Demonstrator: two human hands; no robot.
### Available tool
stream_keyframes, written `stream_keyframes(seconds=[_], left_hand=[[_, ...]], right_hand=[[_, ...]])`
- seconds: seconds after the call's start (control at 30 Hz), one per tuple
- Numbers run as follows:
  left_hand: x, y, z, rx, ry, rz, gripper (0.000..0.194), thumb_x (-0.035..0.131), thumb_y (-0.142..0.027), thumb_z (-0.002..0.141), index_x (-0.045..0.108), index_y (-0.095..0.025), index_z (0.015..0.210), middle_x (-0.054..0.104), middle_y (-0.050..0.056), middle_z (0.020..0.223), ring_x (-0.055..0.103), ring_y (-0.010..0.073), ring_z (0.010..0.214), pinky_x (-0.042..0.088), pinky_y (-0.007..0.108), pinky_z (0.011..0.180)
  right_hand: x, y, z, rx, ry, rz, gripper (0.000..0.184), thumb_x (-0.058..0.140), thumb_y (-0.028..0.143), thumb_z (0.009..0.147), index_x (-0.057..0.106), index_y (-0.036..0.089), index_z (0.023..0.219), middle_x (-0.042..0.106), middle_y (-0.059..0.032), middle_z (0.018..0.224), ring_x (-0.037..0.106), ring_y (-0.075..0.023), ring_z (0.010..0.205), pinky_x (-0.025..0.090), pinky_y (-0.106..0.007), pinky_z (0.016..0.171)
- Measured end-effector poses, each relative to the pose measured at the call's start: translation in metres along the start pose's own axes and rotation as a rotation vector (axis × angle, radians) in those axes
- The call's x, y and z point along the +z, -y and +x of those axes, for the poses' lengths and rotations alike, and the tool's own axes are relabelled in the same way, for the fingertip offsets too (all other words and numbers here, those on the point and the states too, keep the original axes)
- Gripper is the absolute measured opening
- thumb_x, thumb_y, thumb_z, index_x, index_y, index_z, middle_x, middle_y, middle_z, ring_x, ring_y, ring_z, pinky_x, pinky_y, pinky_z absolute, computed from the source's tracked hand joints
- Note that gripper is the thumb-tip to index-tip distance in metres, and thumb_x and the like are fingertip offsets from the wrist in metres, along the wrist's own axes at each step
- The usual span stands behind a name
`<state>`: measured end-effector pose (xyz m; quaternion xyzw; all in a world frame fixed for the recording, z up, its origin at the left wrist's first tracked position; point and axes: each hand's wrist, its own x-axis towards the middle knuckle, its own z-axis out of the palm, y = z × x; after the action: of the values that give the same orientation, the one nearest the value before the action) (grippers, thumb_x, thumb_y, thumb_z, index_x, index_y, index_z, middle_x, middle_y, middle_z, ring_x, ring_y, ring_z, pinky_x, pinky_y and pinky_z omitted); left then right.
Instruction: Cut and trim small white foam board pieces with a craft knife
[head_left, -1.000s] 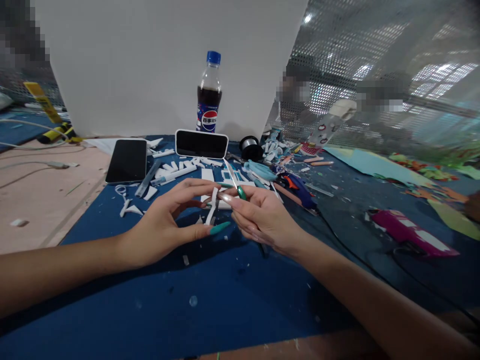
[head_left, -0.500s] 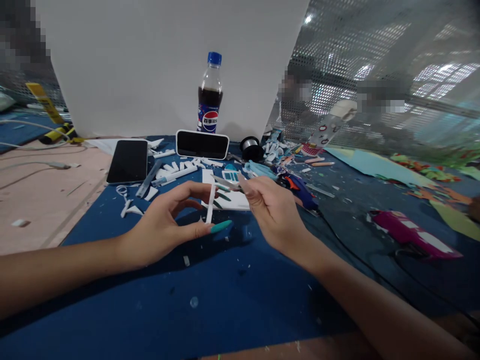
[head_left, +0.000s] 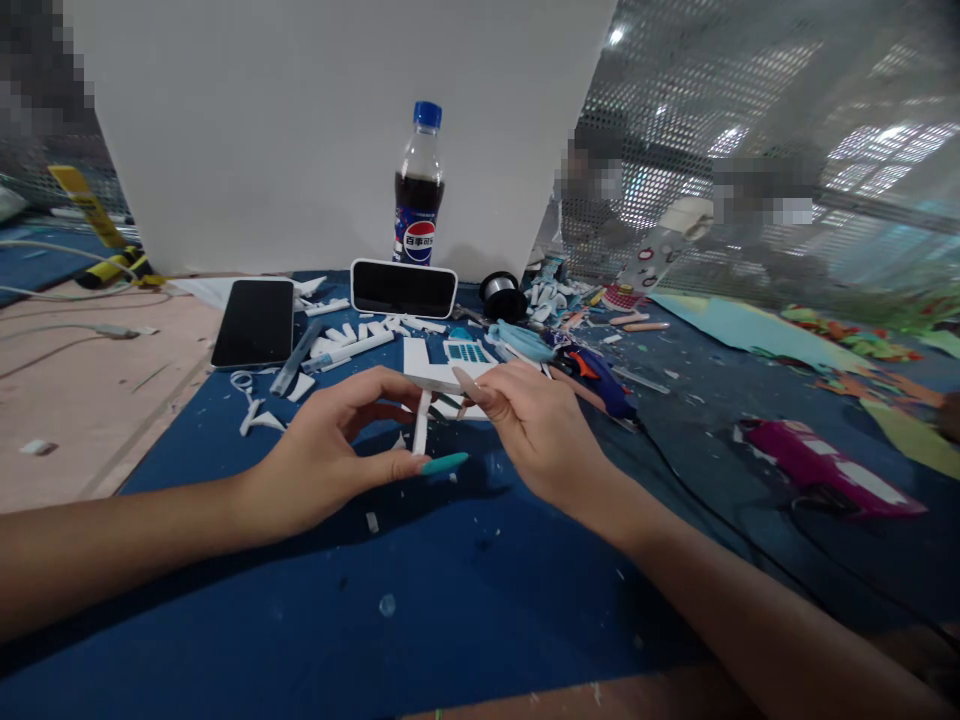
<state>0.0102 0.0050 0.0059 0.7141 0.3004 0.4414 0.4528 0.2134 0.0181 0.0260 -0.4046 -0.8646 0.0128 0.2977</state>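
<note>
My left hand [head_left: 330,445] pinches a short white foam strip [head_left: 421,425] upright between thumb and fingers; the long nails are teal. Opposite it, my right hand [head_left: 536,430] is closed on a thin, pale, blade-like piece [head_left: 435,382], its kind unclear. This piece lies across the top end of the strip and seems to touch it. Behind the hands lies a white cut board [head_left: 416,355], partly covered by my fingers, with a small teal-and-white grid piece [head_left: 466,351] beside it.
A phone [head_left: 403,290] leans before a cola bottle [head_left: 420,190]. A dark tablet or phone [head_left: 255,322] lies left among white scraps. On the right are a wire spool [head_left: 502,297], a blue glue gun [head_left: 600,380] with its cord, and a magenta device [head_left: 832,468].
My right hand has brought the blade-like piece down and toward me, onto the strip's top end. The left hand has stayed nearly still with the strip.
</note>
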Motion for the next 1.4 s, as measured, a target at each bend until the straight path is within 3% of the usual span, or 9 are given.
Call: stream_keyframes(seconds=[0.3,0.53,1.1,1.4], left_hand=[[-0.0006,0.0008,-0.0004,-0.006,-0.002,0.042,0.031,0.069,-0.017,0.072,0.057,-0.014,0.101,0.059,0.007,0.103,0.056,0.0207,0.100,0.048,0.035,0.089],[-0.0008,-0.0003,-0.0001,0.021,-0.016,0.078,0.026,0.069,-0.016,0.072,0.058,-0.015,0.096,0.059,0.005,0.099,0.057,0.0178,0.094,0.049,0.031,0.084],[-0.0011,0.0011,0.0017,-0.008,0.033,0.090,0.033,0.070,-0.021,0.072,0.059,-0.016,0.103,0.059,0.007,0.101,0.056,0.0206,0.095,0.047,0.034,0.086],[-0.0021,0.0016,0.0004,0.070,-0.015,0.108,0.025,0.070,-0.019,0.073,0.062,-0.021,0.096,0.058,0.003,0.095,0.055,0.0173,0.089,0.048,0.030,0.080]], right_hand=[[0.0005,0.0000,0.0000,0.012,0.039,0.004,0.040,0.028,0.032,0.095,0.056,0.015,0.074,0.058,-0.0065,0.069,0.049,-0.0168,0.068,0.036,-0.029,0.062],[0.0005,-0.0008,-0.0006,0.013,0.046,0.008,0.039,0.030,0.031,0.095,0.056,0.014,0.073,0.058,-0.0066,0.069,0.049,-0.0165,0.067,0.035,-0.029,0.062],[0.0011,0.0000,-0.0005,0.006,0.059,0.026,0.038,0.031,0.031,0.094,0.055,0.014,0.070,0.056,-0.0059,0.066,0.048,-0.0162,0.066,0.034,-0.028,0.060],[0.0005,-0.0012,-0.0002,0.036,0.078,0.039,0.041,0.029,0.033,0.095,0.057,0.014,0.072,0.058,-0.0069,0.068,0.050,-0.0174,0.069,0.036,-0.030,0.063]])
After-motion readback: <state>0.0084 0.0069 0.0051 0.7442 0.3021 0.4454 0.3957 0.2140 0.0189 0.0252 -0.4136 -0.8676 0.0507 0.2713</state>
